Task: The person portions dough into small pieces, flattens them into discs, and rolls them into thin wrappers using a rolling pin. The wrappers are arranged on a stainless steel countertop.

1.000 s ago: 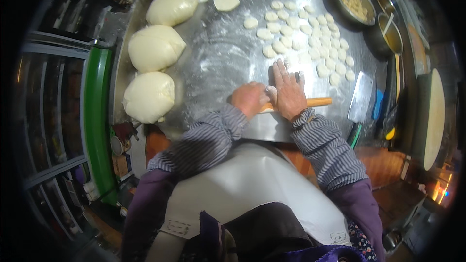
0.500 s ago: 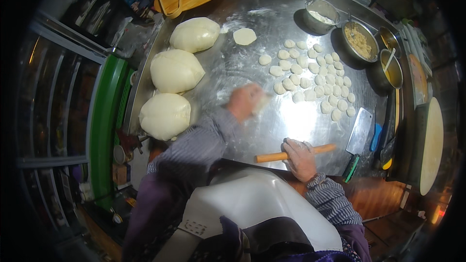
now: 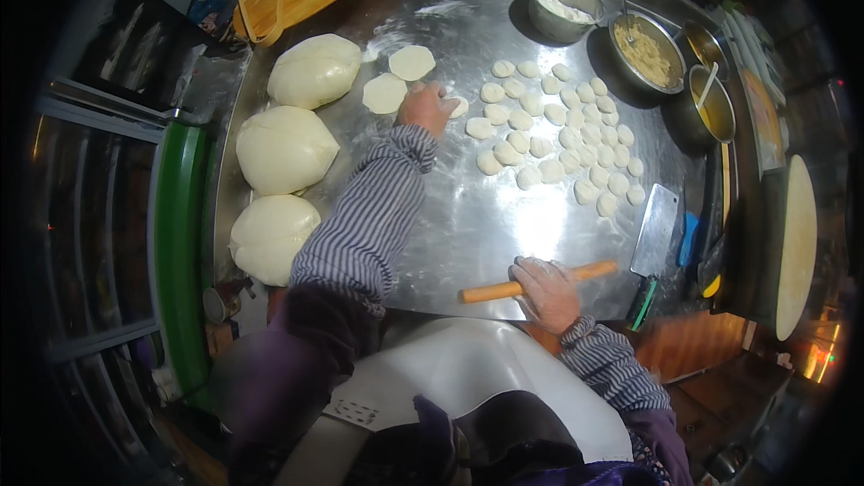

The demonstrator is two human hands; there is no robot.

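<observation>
The steel table (image 3: pixel 468 216) carries everything. Along its left edge lie three big dough mounds (image 3: pixel 286 148). Right of them spreads a cluster of small dough pieces (image 3: pixel 558 139), with two flattened rounds (image 3: pixel 399 78) at the cluster's left end. The rolling pin (image 3: pixel 490 289) lies at the table's near edge, the right hand (image 3: pixel 547 292) closed around its middle. The left hand (image 3: pixel 427 108) rests, fingers curled, on a small dough piece (image 3: pixel 460 106) at the cluster's left side.
</observation>
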